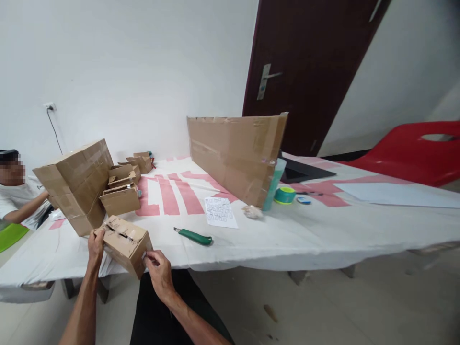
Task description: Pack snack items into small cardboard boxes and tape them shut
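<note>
A small brown cardboard box (124,239) is held at the table's front edge, tilted, with a dark slit and clear tape along its top. My left hand (96,243) grips its left end, fingers closed on the corner. At the box's right end face, my right hand (158,269) has its fingers pinched by a small pale piece, too small to make out. To the right of the box, a green utility knife (194,236) lies on the cloth with its tip pointing left.
Stacked large boxes (81,184) and small open boxes (121,199) stand at the left, a person (17,191) beyond. A tall cardboard panel (233,153), printed sheet (220,212), green tape roll (284,194) and plastic bag (252,212) are right of centre.
</note>
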The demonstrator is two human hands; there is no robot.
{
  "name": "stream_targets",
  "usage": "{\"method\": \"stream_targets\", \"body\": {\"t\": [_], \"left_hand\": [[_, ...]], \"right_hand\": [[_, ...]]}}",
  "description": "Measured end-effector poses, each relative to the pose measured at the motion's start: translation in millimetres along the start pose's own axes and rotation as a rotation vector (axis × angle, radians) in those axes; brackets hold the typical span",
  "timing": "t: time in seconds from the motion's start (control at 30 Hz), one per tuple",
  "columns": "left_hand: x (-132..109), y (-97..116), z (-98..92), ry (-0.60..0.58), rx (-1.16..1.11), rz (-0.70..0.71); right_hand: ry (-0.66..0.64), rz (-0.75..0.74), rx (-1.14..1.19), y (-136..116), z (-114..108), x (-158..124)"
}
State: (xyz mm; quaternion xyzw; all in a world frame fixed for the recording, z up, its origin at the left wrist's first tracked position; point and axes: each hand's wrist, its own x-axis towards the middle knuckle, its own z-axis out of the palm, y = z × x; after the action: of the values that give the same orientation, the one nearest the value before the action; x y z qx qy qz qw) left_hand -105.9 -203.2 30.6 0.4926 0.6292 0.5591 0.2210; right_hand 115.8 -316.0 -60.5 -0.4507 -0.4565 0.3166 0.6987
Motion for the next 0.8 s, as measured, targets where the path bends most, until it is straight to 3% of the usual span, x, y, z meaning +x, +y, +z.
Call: {"method": "stream_targets", "body": {"t": [0.13, 0.37, 0.57, 0.8], "left_hand": [[-5.5, 4.3, -0.1, 0.085, 0.021, 0.011], [-19.0, 8.3, 5.2, 0.118, 0.005, 0.016], [-26.1, -7.3, 17.1, 0.158, 0.067, -0.009], [-23.2, -22.9, 19.0, 0.126, 0.106, 0.008]], "right_hand": [[-0.003, -0.008, -0.006, -0.9, 0.4, 1.1], [-0.003, -0.002, -0.007, -1.1, -1.6, 3.6], [-0.043, 0.104, 0.000, -1.3, -11.1, -3.7], [-0.048, 0.181, -0.024, -1.2, -16.4, -7.8]]}}
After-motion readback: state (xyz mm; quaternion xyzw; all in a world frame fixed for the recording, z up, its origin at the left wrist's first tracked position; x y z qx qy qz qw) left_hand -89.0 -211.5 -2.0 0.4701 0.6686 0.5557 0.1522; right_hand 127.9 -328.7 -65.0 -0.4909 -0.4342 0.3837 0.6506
